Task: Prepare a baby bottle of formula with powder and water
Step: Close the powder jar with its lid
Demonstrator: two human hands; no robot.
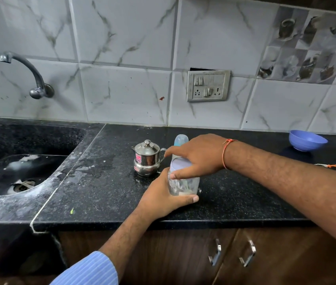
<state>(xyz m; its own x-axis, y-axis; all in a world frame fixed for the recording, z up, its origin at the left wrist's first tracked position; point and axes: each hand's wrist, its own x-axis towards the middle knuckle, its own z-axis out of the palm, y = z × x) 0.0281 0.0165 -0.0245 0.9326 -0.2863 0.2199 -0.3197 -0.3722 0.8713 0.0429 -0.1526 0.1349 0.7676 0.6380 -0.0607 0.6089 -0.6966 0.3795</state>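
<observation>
If my right hand (196, 159) twists too hard, the bottle (183, 182) can slip and spill the milky liquid at its bottom onto the counter (245, 192). My left hand (169, 198) wraps around the bottle's lower part, the thumb in front. My right fingers curl over its top ring. The bottle stands near the counter's edge, beside the small steel pot (147, 158).

One head view looks forward and down, close over the counter (105, 182).

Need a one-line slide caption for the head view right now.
Left hand steadies the baby bottle while the right hand grips its top, beside a steel pot.
</observation>
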